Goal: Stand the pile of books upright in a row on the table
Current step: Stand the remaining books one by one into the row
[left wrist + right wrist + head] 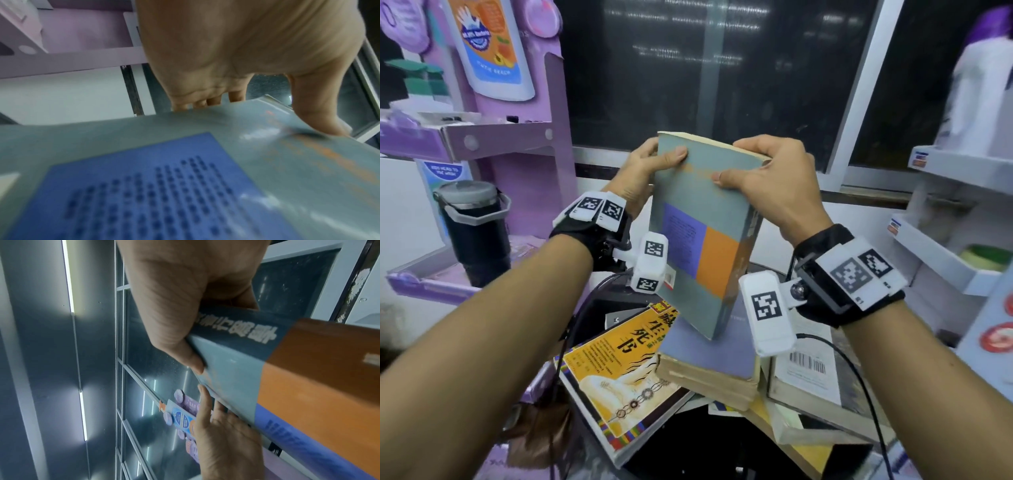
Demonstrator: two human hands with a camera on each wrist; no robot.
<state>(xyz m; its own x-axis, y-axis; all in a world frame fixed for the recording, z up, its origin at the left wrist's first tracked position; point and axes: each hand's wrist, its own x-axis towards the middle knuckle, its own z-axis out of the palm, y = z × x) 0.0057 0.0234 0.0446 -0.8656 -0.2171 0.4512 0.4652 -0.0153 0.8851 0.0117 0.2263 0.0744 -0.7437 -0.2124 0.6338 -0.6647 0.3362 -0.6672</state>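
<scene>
Both hands hold 1 grey book point(702, 219) by its top end, tilted nearly upright above the pile point(688, 370). The left hand point(650, 171) grips the top left corner, thumb on the cover and fingers behind. The right hand point(774, 178) clamps the top right corner at the spine, thumb on the cover. The book's bottom corner sits at or just above a lilac book point(709, 346) on the pile; contact cannot be told. A yellow book point(619, 370) lies flat to the left. A dark tumbler point(476, 229) stands on a purple shelf point(424, 277).
</scene>
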